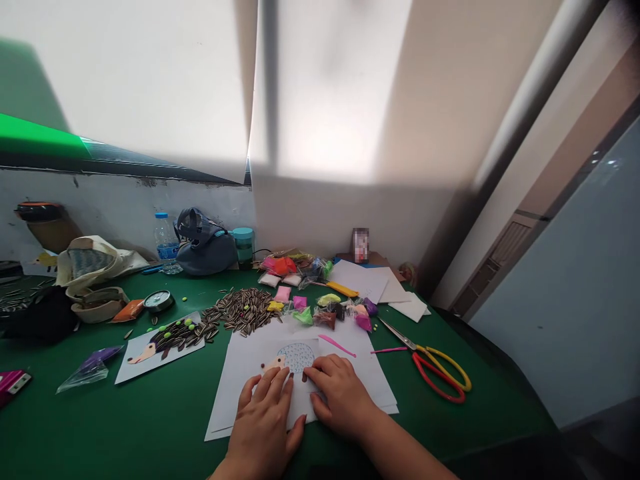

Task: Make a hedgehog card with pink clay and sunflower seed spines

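Note:
A hedgehog picture [299, 359] with a pale clay face and a blue-patterned back lies on white paper in front of me. My left hand [265, 412] rests flat on the sheet below the face, fingers stretched out, holding nothing. Two small brown clay legs show under the body. Beside the right-hand brown clay leg [304, 377], the index fingertip of my right hand [343, 395] touches or nearly touches it; the thumb is apart, on the paper. A pink clay tool [337, 345] lies on the sheet above that hand.
Behind the paper are a pile of striped sunflower seeds [245, 310] and several bags of coloured clay [325, 319]. Scissors [430, 363] lie at right with a pink stick [389, 350]. A seed-covered hedgehog card [137, 360], a bottle [167, 247] and a bag [206, 250] are leftward.

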Motion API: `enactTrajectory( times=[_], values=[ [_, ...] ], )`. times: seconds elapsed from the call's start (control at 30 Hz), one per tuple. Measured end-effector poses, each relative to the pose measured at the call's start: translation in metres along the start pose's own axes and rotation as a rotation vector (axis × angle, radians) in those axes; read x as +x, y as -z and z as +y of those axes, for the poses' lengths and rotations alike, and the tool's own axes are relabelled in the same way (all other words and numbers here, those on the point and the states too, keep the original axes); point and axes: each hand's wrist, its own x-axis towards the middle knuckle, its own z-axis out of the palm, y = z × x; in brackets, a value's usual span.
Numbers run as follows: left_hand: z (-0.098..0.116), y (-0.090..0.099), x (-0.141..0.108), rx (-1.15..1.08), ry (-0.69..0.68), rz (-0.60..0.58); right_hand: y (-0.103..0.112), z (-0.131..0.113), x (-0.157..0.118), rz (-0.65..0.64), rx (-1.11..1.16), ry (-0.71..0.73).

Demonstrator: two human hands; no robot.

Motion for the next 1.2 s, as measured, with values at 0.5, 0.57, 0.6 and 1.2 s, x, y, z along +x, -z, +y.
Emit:
enactTrajectory(
  times=[0.5,0.57,0.6,1.2],
  values=[
    [0.0004,0.0025,-0.0001,-0.069,-0.059,0.027,-0.0083,0.0054,-0.0025,0.108,-0.065,0.108],
    [0.0009,0.0033,0.0002,-0.072,-0.063,0.024,-0.009,0.0053,-0.0026,0.107,-0.069,0.121],
    [0.0013,0.0037,0.0004,-0.071,-0.066,0.023,-0.0092,0.0052,-0.0026,0.108,-0.065,0.123],
    [0.0042,0.0055,0.0005,-0.089,-0.051,0.029,-0.0083,0.0056,-0.0027,0.104,-0.01,0.103]
  ],
)
